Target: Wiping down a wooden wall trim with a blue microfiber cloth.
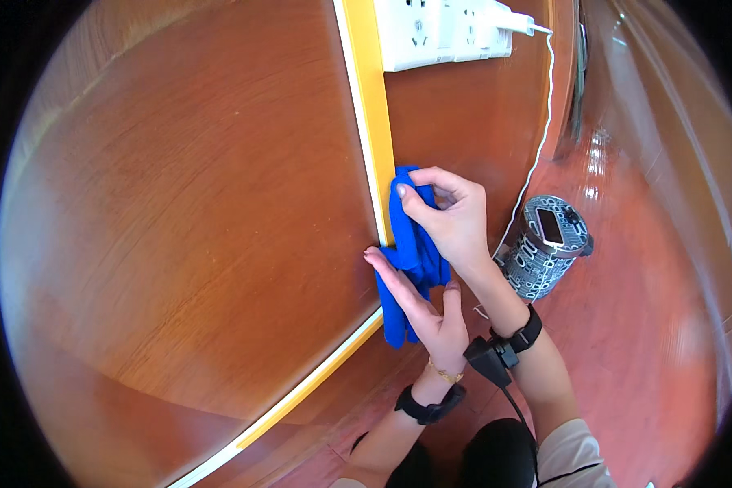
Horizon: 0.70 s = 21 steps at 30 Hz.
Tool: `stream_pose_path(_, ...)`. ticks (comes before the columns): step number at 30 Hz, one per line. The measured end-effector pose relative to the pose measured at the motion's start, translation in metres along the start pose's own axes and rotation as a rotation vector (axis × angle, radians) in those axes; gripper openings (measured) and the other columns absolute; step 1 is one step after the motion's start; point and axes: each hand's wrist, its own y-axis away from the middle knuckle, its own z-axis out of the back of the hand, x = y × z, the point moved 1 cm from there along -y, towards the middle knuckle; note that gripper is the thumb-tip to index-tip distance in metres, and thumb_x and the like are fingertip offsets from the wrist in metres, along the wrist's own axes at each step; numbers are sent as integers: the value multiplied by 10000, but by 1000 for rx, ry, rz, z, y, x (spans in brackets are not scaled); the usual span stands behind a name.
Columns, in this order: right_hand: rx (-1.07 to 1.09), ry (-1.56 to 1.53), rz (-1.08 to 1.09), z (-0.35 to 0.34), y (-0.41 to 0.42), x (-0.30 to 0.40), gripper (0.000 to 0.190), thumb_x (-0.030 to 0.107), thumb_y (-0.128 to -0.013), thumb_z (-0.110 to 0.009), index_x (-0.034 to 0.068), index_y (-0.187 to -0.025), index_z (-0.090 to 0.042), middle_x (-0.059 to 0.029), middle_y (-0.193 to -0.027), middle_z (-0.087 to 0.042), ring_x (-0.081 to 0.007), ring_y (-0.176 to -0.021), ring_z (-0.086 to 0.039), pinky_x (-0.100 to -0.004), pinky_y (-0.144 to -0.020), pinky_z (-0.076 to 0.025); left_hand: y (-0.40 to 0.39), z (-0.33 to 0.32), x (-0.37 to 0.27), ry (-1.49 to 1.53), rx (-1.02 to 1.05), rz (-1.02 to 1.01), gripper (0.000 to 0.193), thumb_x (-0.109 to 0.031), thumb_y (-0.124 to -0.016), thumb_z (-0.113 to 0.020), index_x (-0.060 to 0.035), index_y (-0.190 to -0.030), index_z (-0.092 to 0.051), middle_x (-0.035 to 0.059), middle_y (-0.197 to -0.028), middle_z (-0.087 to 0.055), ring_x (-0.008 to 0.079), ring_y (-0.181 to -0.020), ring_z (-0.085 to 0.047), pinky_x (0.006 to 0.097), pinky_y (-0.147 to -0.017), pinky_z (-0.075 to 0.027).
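A blue cloth (pixel 410 244), folded and bunched, lies against the corner of a board or panel edged in yellow and white trim (pixel 375 122). My right hand (pixel 454 213) pinches the cloth's upper part between thumb and fingers, just right of the trim. Lower down, my left hand (pixel 430 311) holds the cloth's lower part, its fingers stretched along the cloth towards the corner and the thumb on the near side. Part of the cloth hangs below the left fingers. Both wrists wear black straps.
A white power strip (pixel 445 33) with a plugged-in charger is at the top; its white cable (pixel 549 104) runs down beside a patterned round bin (pixel 543 250) with a phone on its lid. The reddish floor (pixel 634 317) and a translucent plastic sheet (pixel 665 110) lie to the right.
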Motion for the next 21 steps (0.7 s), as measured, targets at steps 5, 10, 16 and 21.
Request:
stream_pose_path(5, 27, 69, 63, -5, 3, 0, 175, 78, -849, -749, -33, -982, -716, -65, -858, -719, -78, -749, -659, -226, -671, -555, -1, -5, 0, 40, -132, 36, 971, 149, -728, -497, -33, -1569, -47, 175, -1638, -37, 296, -1521, -12, 439, -1213, -17)
stream_pose_path(10, 26, 83, -4, 1, 5, -2, 174, 5, -872, -718, -50, -1035, -687, -57, -914, -705, -72, -794, -650, -220, -706, -548, 3, 0, 0, 73, -111, 69, 891, 154, -750, -440, -7, -1560, -107, 194, -1628, -101, 312, -1516, -73, 450, -1215, -52)
stream_pose_path(16, -28, 200, 64, 0, 8, 5, 188, 111, -831, -764, -13, -965, -718, -75, -899, -728, -97, -752, -664, -244, -670, -549, 3, -8, -1, 64, -197, 73, 845, 148, -753, -427, 6, -1547, -175, 199, -1613, -163, 316, -1509, -122, 454, -1218, -70)
stream_pose_path(21, -61, 196, 61, 0, 10, -5, 214, 137, -822, -779, -4, -972, -720, -86, -923, -730, -106, -800, -678, -254, -710, -559, 3, -4, 0, 11, -204, 101, 838, 138, -746, -426, -2, -1543, -209, 189, -1609, -190, 308, -1503, -154, 452, -1214, -105)
